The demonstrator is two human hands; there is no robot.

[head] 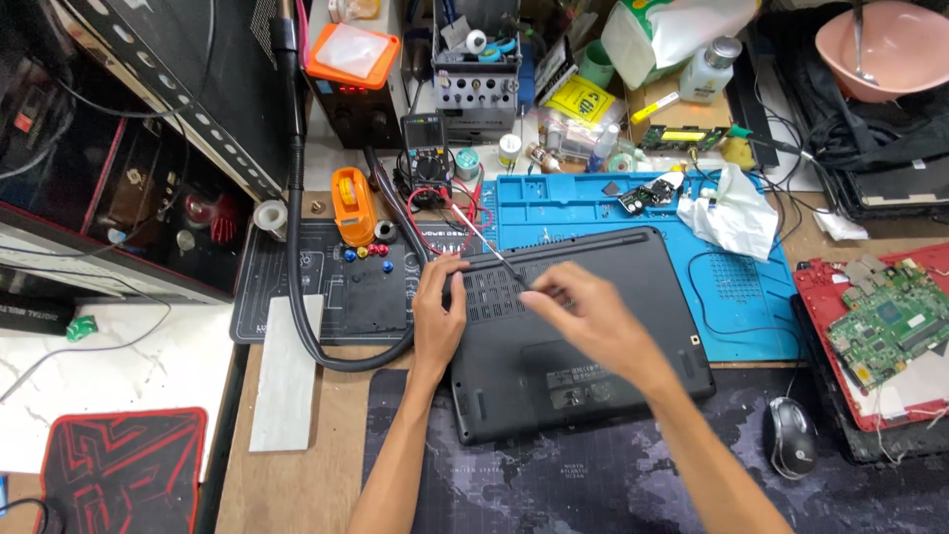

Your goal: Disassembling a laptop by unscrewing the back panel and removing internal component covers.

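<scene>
A black laptop (593,366) lies upside down on the bench, its bottom cover facing up. My left hand (438,311) rests flat on the laptop's left rear corner, fingers spread over the edge. My right hand (583,311) hovers over the vent grille and pinches a thin screwdriver (486,242), whose shaft slants up and left toward the laptop's back edge.
A blue silicone work mat (751,297) lies under the laptop's far side. A red laptop base with a green circuit board (885,321) sits at right, a mouse (791,437) in front of it. A black hose (297,227), orange tool (353,205) and multimeter (427,148) stand at left rear.
</scene>
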